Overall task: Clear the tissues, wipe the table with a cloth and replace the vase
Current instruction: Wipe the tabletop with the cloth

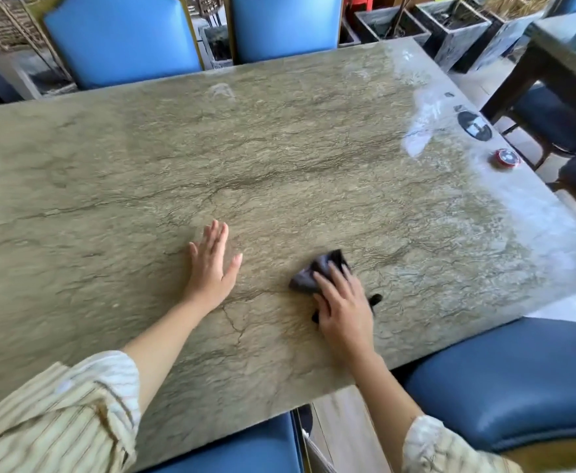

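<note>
I see my left hand (211, 264) lying flat on the table (279, 158), fingers straight and spread, holding nothing. My right hand (342, 308) presses a dark cloth (317, 269) against the stone top near the front edge, fingers bent over it; the cloth sticks out past my fingertips. Near the right edge sit a round black disc (474, 126) and a small red round object (505, 158). Blue chairs (122, 35) stand beyond the far side
</note>
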Action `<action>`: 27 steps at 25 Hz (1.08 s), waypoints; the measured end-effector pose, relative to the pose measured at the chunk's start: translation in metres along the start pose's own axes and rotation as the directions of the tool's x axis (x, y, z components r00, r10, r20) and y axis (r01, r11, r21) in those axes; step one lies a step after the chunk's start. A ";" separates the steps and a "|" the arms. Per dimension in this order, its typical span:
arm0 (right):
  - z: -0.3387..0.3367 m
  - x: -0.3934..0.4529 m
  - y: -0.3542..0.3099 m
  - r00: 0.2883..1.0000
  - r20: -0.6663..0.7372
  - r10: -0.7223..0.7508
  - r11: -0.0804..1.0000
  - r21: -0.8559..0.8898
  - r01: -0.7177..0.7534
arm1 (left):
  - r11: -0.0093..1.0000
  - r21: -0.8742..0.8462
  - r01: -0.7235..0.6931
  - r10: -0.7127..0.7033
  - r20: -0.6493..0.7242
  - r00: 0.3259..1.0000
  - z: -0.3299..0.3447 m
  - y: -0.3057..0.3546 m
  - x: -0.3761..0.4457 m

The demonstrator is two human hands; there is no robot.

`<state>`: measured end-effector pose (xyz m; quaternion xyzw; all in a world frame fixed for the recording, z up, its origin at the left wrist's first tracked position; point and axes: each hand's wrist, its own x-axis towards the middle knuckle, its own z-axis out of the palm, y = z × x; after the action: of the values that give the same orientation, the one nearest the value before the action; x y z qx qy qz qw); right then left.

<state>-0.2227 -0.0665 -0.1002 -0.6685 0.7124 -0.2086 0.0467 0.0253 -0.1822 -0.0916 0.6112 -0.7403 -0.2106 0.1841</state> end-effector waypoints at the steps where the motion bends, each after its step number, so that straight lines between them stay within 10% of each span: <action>1: -0.006 -0.004 0.014 0.995 -0.039 0.091 0.995 -0.025 -0.092 | 1.000 0.005 -0.018 0.018 -0.041 0.999 -0.007 -0.008 -0.015; 6: -0.016 -0.010 0.008 0.828 -0.128 0.546 0.837 0.049 -0.545 | 0.985 0.131 -0.111 0.106 0.040 0.994 -0.048 -0.056 -0.114; 10: -0.002 -0.075 -0.050 0.997 -0.019 0.072 0.997 -0.015 -0.072 | 0.934 0.294 -0.203 0.153 0.183 0.971 -0.068 -0.078 -0.173; 15: -0.003 -0.078 -0.039 0.947 0.102 -0.304 0.953 0.046 0.300 | 0.939 0.314 -0.138 0.084 0.178 0.980 -0.060 -0.077 -0.191; 18: -0.012 -0.071 -0.016 0.994 -0.058 0.091 0.996 0.009 -0.090 | 0.954 0.285 -0.088 0.052 0.129 0.990 -0.058 -0.072 -0.194; 23: -0.016 -0.055 -0.022 0.802 -0.114 0.586 0.810 0.076 -0.581 | 0.958 0.280 -0.058 0.025 0.117 0.993 -0.067 -0.082 -0.208; 27: 0.001 -0.086 -0.048 0.999 -0.023 0.024 0.999 -0.022 -0.024 | 0.949 0.312 -0.044 -0.005 0.155 0.988 -0.073 -0.094 -0.219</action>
<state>-0.1689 0.0159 -0.1019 -0.6579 0.7231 -0.2076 0.0338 0.1824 0.0116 -0.0842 0.6072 -0.7825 -0.1346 0.0287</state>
